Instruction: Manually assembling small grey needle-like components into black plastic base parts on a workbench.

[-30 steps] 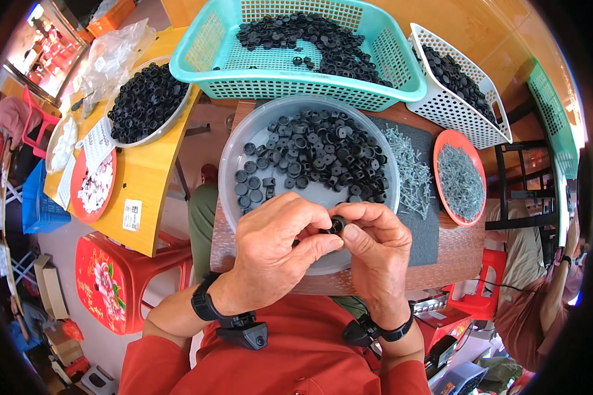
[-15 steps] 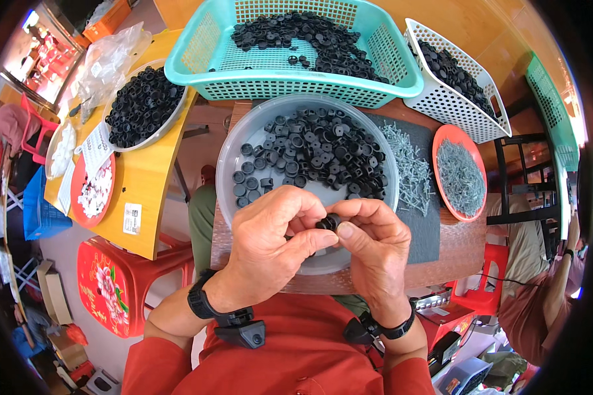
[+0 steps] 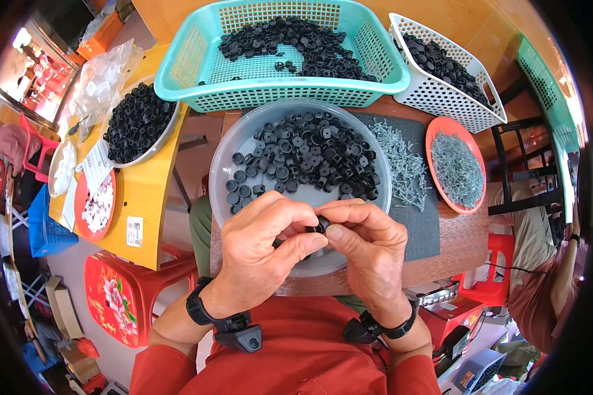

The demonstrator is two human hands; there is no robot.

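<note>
My left hand (image 3: 260,247) and my right hand (image 3: 369,247) meet over the near side of a round translucent bowl (image 3: 222,172). Between the fingertips and thumbs of both hands is a small black round plastic part (image 3: 321,225). Both hands pinch it, and my fingers cover most of it. Loose black plastic caps (image 3: 310,148), many of them cup-shaped, lie heaped in the bowl behind my hands. To the right of the bowl, a pile of silver screws (image 3: 402,164) rests on a dark mat (image 3: 423,247).
A red plate (image 3: 479,191) of screws stands at the right. Behind the bowl are a turquoise basket (image 3: 277,85) and a white basket (image 3: 441,99), both holding black parts. On the yellow table (image 3: 178,155) at left sits another bowl of black parts (image 3: 140,122). A red stool (image 3: 112,299) stands below it.
The view has shifted a little, so the bowl and baskets appear slightly further left. Both hands still pinch the black part, which appears slightly turned between my fingertips.
</note>
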